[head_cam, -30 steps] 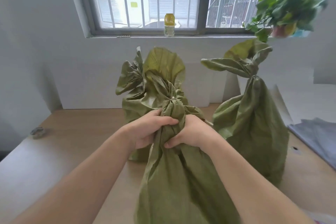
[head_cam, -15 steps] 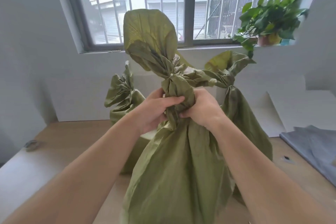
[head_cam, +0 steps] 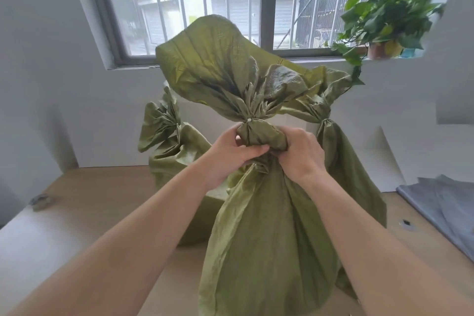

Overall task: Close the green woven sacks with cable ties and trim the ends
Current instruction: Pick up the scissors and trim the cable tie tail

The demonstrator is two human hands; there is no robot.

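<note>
A green woven sack [head_cam: 266, 244] hangs in front of me, its gathered neck cinched by a white cable tie [head_cam: 248, 119]. My left hand [head_cam: 230, 154] and my right hand [head_cam: 300, 152] both grip the neck just below the tie, one on each side. The sack's loose top fans out above the tie. Two more green sacks stand behind on the table: one at the left [head_cam: 171, 146] and one at the right [head_cam: 343, 159], each with a tied neck.
The wooden table [head_cam: 102, 202] runs under the sacks. A small metal tool [head_cam: 39, 201] lies at its far left edge. Grey cloth [head_cam: 443, 205] lies at the right. A potted plant [head_cam: 384, 20] sits on the window sill; white boards lean against the wall.
Both hands have lifted the front sack upward and slightly right, so its top now stands in front of the window. The two rear sacks have stayed in place.
</note>
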